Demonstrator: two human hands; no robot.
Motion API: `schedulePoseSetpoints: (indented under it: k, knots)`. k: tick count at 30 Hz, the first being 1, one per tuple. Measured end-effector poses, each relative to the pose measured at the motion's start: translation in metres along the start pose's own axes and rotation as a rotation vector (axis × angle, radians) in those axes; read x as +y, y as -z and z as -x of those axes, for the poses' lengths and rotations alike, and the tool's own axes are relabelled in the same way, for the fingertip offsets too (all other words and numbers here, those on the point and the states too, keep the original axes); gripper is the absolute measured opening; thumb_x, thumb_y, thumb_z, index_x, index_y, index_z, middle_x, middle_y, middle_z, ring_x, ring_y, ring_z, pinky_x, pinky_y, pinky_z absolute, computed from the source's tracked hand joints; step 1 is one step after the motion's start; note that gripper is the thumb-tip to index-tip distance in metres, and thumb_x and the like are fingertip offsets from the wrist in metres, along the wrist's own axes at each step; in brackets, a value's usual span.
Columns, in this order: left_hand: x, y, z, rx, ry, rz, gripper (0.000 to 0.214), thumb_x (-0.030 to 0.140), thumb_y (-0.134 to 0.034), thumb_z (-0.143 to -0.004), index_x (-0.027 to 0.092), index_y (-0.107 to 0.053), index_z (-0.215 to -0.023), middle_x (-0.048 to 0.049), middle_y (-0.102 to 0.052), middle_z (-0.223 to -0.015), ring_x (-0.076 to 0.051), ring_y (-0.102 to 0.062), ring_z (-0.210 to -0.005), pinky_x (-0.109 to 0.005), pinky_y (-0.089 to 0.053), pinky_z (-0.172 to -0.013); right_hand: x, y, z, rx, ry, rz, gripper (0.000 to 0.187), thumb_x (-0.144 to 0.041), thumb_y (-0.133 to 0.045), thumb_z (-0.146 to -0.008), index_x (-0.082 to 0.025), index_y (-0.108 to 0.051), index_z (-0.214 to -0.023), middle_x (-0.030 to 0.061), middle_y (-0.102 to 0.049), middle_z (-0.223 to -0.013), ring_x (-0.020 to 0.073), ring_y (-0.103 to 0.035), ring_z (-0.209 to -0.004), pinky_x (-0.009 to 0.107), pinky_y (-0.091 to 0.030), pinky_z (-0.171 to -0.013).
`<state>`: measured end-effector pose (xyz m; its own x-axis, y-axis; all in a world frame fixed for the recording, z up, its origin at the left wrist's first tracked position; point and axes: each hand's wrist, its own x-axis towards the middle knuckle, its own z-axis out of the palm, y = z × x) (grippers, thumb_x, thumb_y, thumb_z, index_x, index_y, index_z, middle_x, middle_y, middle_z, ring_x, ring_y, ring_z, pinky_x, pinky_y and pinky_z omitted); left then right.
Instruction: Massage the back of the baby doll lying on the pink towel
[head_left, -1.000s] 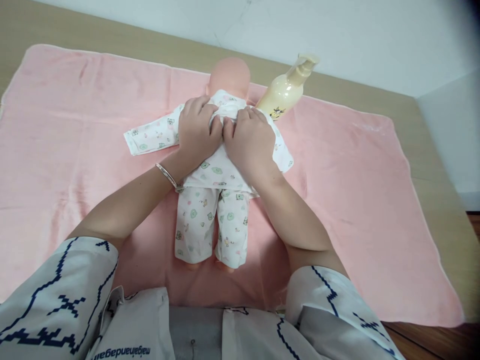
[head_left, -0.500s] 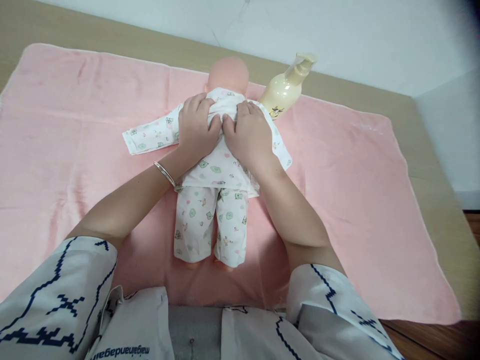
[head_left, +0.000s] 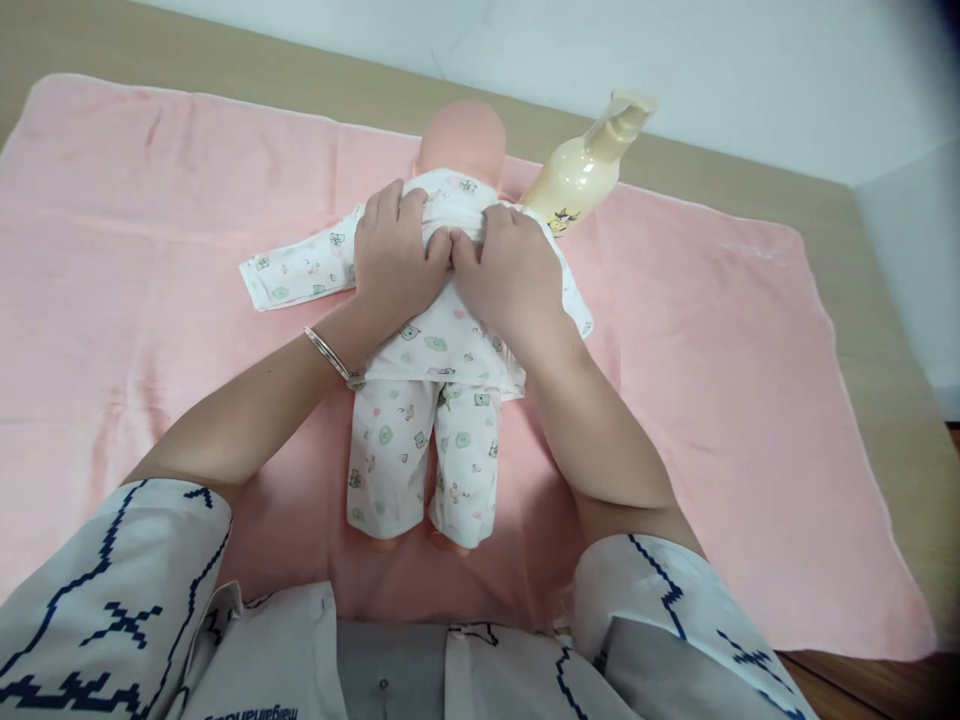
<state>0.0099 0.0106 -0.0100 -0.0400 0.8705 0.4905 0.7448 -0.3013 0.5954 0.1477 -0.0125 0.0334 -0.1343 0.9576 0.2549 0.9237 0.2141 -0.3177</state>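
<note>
A bald, peach-coloured, smooth-headed doll (head_left: 441, 345) in white printed fabric pyjamas is lying on a soft pink cloth (head_left: 712, 400) covering a pale wood-look worktop (head_left: 892, 330). The left hand (head_left: 396, 250) and right hand (head_left: 519, 275) are resting on its upper torso, fingers loosely extended, gripping nothing, thumb tips nearly meeting. The torso is lying directly beneath the fingers, the head just beyond. A glossy cream pump bottle (head_left: 581, 178) is showing past the right hand, its base hidden.

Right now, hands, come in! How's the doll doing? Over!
Left hand and right hand resting on the doll. Doll laid out on pink cloth. Pump bottle close beyond right hand.
</note>
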Motion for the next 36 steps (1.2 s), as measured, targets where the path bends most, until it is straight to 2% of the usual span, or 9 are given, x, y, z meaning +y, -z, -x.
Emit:
schedulePoseSetpoints:
  k: [4, 8, 12, 18, 21, 25, 30, 33, 36]
  knots:
    - [-0.006, -0.003, -0.003, -0.024, 0.019, 0.092, 0.031, 0.045, -0.055, -0.084, 0.029, -0.056, -0.111, -0.0080, -0.052, -0.133, -0.032, -0.041, -0.129, -0.051, -0.030, -0.112, 0.007, -0.005, -0.009, -0.013, 0.042, -0.007, 0.044, -0.051, -0.029, -0.101, -0.017, -0.051, -0.118, 0.0157, -0.056, -0.124, 0.0348, -0.043, -0.130, 0.057, -0.038, -0.106]
    - [-0.006, -0.002, -0.005, -0.022, -0.003, 0.123, 0.025, 0.039, -0.055, -0.081, 0.032, -0.056, -0.106, -0.0072, -0.054, -0.130, -0.032, -0.043, -0.127, -0.053, -0.033, -0.110, 0.009, -0.007, -0.013, -0.021, 0.051, -0.011, 0.049, -0.054, -0.026, -0.101, -0.017, -0.049, -0.122, 0.0149, -0.055, -0.127, 0.0353, -0.043, -0.130, 0.059, -0.035, -0.109]
    - [0.001, 0.003, -0.003, -0.003, -0.022, 0.101, 0.015, 0.036, -0.053, -0.083, 0.030, -0.054, -0.097, -0.0084, -0.057, -0.124, -0.031, -0.046, -0.124, -0.053, -0.036, -0.107, 0.004, -0.005, -0.008, -0.015, 0.029, 0.030, 0.053, -0.056, -0.021, -0.101, -0.015, -0.049, -0.121, 0.0167, -0.058, -0.118, 0.0355, -0.048, -0.124, 0.056, -0.040, -0.104]
    - [0.002, 0.006, -0.001, -0.009, -0.032, 0.113, 0.008, 0.036, -0.049, -0.083, 0.032, -0.052, -0.090, -0.0080, -0.059, -0.111, -0.032, -0.047, -0.122, -0.053, -0.037, -0.102, -0.004, 0.001, 0.001, 0.013, 0.005, 0.053, 0.055, -0.059, -0.013, -0.101, -0.019, -0.049, -0.111, 0.0155, -0.062, -0.104, 0.0324, -0.054, -0.112, 0.049, -0.048, -0.093]
    - [0.002, 0.005, -0.003, -0.023, -0.008, 0.107, 0.013, 0.040, -0.051, -0.081, 0.034, -0.052, -0.092, -0.0067, -0.059, -0.112, -0.032, -0.047, -0.120, -0.053, -0.036, -0.102, -0.002, 0.002, -0.001, -0.011, -0.012, 0.045, 0.057, -0.061, -0.012, -0.101, -0.018, -0.048, -0.110, 0.0167, -0.061, -0.105, 0.0331, -0.055, -0.112, 0.049, -0.048, -0.093]
    - [0.008, 0.007, -0.002, -0.014, 0.008, 0.013, 0.010, 0.032, -0.050, -0.081, 0.028, -0.049, -0.090, -0.0093, -0.059, -0.110, -0.029, -0.050, -0.115, -0.047, -0.040, -0.099, 0.004, -0.002, -0.007, -0.002, 0.000, 0.028, 0.052, -0.060, -0.020, -0.101, -0.019, -0.051, -0.111, 0.0162, -0.061, -0.112, 0.0336, -0.052, -0.117, 0.052, -0.046, -0.098]
    - [0.004, 0.004, -0.003, -0.049, -0.001, 0.072, 0.017, 0.035, -0.052, -0.084, 0.030, -0.052, -0.100, -0.0081, -0.058, -0.120, -0.031, -0.045, -0.125, -0.049, -0.034, -0.108, 0.010, -0.006, -0.014, -0.029, 0.047, -0.010, 0.051, -0.056, -0.024, -0.101, -0.018, -0.051, -0.120, 0.0149, -0.059, -0.122, 0.0346, -0.046, -0.127, 0.056, -0.038, -0.107]
    - [-0.006, -0.004, -0.006, -0.052, -0.019, 0.141, 0.027, 0.037, -0.052, -0.082, 0.032, -0.055, -0.108, -0.0064, -0.056, -0.132, -0.033, -0.039, -0.133, -0.055, -0.026, -0.114, 0.010, -0.006, -0.015, -0.036, 0.042, -0.006, 0.047, -0.052, -0.026, -0.101, -0.017, -0.051, -0.120, 0.0158, -0.059, -0.123, 0.0341, -0.046, -0.128, 0.054, -0.037, -0.109]
    - [-0.010, -0.007, -0.007, -0.053, -0.009, 0.131, 0.033, 0.035, -0.051, -0.079, 0.032, -0.056, -0.112, -0.0055, -0.052, -0.138, -0.033, -0.040, -0.132, -0.056, -0.025, -0.115, 0.010, -0.007, -0.015, -0.016, 0.045, 0.006, 0.045, -0.051, -0.027, -0.101, -0.018, -0.051, -0.119, 0.0153, -0.059, -0.123, 0.0342, -0.046, -0.127, 0.055, -0.037, -0.109]
